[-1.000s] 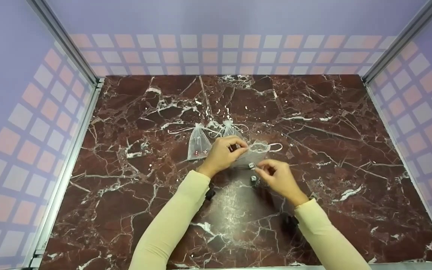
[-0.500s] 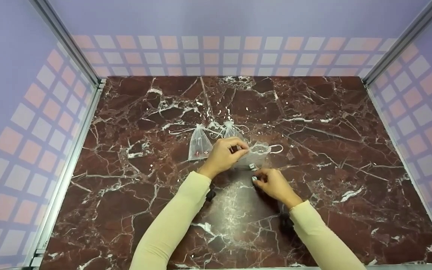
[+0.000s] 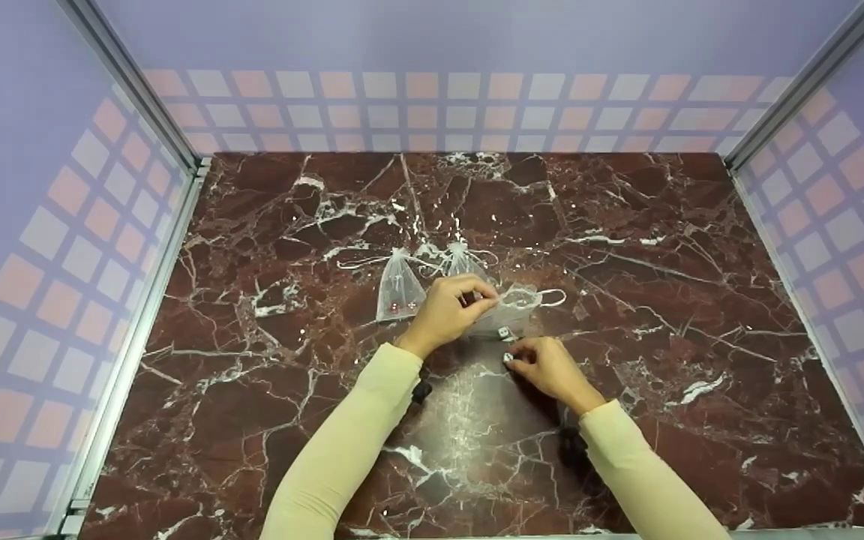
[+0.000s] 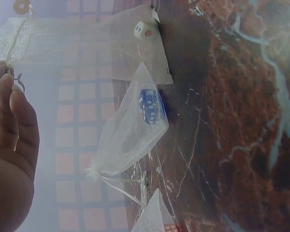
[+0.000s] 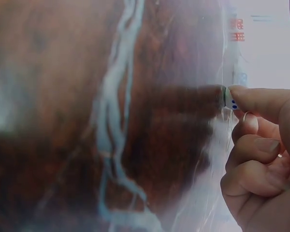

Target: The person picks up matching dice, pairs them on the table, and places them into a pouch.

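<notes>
My left hand (image 3: 448,309) pinches the rim of a sheer white drawstring pouch (image 3: 514,311); the fingertips meet at its gathered mouth in the left wrist view. A white die (image 4: 144,30) shows by the lower end of this pouch; whether it lies inside or in front I cannot tell. Nearer the person, my right hand (image 3: 552,371) pinches a second white die (image 5: 230,98) between thumb and finger, low at the table surface. That die has blue dots on the side facing the right wrist view.
Left of the hands lies a tied pouch (image 3: 400,289) with red dice (image 3: 402,307). Another tied pouch (image 4: 130,130), partly behind the left hand in the head view, contains blue dice (image 4: 151,106). Purple walls (image 3: 432,45) enclose the marbled table (image 3: 289,420) on three sides.
My right hand has moved slightly toward the person, from beside the die at the pouch to the nearer die, which it now pinches. The left hand has stayed at the pouch rim.
</notes>
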Demonstrator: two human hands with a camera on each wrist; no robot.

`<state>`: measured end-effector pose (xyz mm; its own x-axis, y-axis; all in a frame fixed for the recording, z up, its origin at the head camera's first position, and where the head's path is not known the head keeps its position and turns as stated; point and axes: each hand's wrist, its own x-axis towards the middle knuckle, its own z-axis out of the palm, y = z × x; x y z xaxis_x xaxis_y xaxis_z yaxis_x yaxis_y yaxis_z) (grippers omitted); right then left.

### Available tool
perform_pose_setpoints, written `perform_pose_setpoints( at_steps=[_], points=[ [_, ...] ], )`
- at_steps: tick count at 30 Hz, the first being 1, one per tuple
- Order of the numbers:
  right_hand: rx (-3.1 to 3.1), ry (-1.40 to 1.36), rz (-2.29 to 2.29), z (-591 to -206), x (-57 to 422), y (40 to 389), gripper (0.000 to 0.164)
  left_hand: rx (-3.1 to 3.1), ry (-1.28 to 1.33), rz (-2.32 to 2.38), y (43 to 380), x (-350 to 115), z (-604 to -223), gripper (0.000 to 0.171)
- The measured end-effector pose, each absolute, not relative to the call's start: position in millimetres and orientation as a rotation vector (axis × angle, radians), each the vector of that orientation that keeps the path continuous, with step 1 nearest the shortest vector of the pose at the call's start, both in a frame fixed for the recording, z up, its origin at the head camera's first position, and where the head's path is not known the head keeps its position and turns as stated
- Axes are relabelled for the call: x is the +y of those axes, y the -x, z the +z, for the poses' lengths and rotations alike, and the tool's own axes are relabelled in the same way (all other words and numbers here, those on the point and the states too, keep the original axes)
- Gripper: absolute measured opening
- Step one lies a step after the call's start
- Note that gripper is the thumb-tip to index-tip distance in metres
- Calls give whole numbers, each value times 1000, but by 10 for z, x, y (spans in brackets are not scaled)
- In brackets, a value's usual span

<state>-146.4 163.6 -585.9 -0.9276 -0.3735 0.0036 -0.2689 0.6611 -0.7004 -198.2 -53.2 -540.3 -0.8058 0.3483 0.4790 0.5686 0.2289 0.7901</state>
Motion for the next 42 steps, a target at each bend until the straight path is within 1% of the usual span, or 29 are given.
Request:
perform_pose_setpoints(
  at_steps=[13, 23, 29, 42],
  points=[
    [2696, 569, -1142, -5784, 1640, 1456, 9, -2326, 843, -1622, 1976, -544, -5403, 6],
    [2702, 671, -1191, -5575, 1585, 1407, 13, -2327, 859, -1572, 1978, -544, -5380, 6],
    [2672, 707, -1269, -5437, 1574, 1392, 12, -2331, 841, -1607, 1970, -545, -5383, 6],
    [2764, 706, -1388, -5091, 1574, 1461, 14, -2304, 862, -1613, 1963, -547, -5389, 7]
  ],
)
